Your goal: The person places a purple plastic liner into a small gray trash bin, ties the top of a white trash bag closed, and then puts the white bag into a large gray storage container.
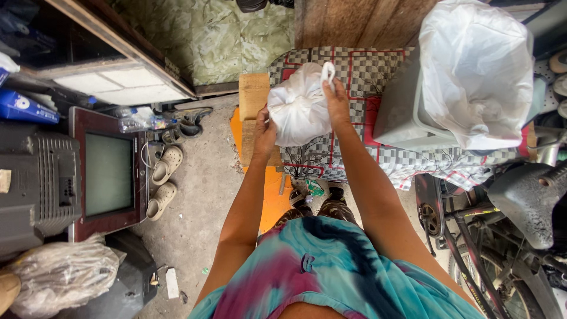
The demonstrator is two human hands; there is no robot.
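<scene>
One tied white plastic bag (298,106), knot pointing up, right hand (336,97) pinching its loop, left hand (264,133) gripping its side above a checkered cloth (354,71).

Small white plastic bag (298,106), tied and bulging, held over the checkered cloth at centre. Big white plastic bag (475,71) sits in a grey bin, upper right. Old TV screen (108,174), grey-green and dark, in a dark red frame, lies on the floor, left. Blue box (23,106) far left. Clear bag of stuff (62,274) bottom left.
</scene>
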